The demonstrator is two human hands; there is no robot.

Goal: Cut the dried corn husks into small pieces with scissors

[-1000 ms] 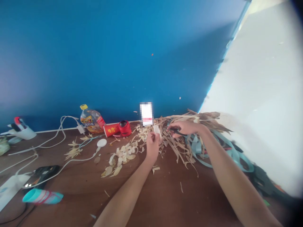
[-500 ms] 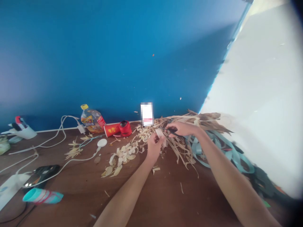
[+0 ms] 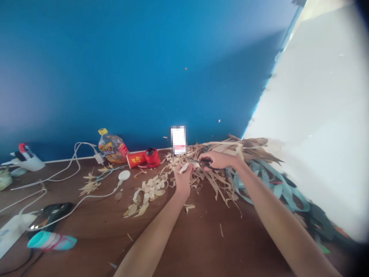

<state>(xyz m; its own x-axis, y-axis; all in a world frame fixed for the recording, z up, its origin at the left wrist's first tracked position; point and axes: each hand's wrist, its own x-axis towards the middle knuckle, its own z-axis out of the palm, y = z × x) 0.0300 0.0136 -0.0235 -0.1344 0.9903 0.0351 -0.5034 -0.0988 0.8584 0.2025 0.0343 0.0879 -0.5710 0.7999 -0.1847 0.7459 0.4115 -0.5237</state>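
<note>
Brown table (image 3: pixel 201 246) (wooden): husk strips (image 3: pixel 215 181), bottle (image 3: pixel 111 146), cup (image 3: pixel 135 158).

The left hand (image 3: pixel 182 180) pinches a pale strip (image 3: pixel 186 166). The right hand (image 3: pixel 220 159) grips scissors (image 3: pixel 205 164), blades at the strip's end. Just behind both grips lies a heap of dry leaves (image 3: pixel 227 146) — cut chips (image 3: pixel 148 192) lie left of them.

Blue wall (image 3: pixel 129 69), white wall (image 3: pixel 323 115) right, brown table (image 3: pixel 196 238).
</note>
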